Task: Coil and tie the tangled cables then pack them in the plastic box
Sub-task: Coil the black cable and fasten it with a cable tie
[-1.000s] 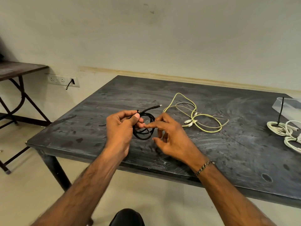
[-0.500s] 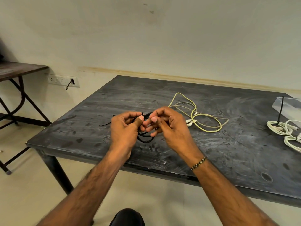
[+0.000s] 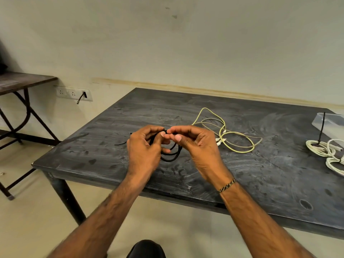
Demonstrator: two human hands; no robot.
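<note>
A coiled black cable (image 3: 172,155) hangs between both hands above the near part of the dark table (image 3: 260,174). My left hand (image 3: 144,151) grips the coil's left side. My right hand (image 3: 195,146) pinches the cable at the top of the coil, fingertips touching those of the left hand. A thin black tie (image 3: 121,143) sticks out to the left on the table. A loose yellow and grey cable tangle (image 3: 232,135) lies just behind my right hand. The clear plastic box (image 3: 331,123) sits at the far right edge.
White coiled cables (image 3: 327,151) lie at the right edge near the box, and a black tie (image 3: 322,127) stands up from them. A second table (image 3: 20,82) stands at the left. A wall socket strip (image 3: 73,93) is on the wall behind.
My right hand came in from the coil's right side and closed its fingers on the top of the black coil. The cable's free end that stuck out towards the back is now hidden in the hands.
</note>
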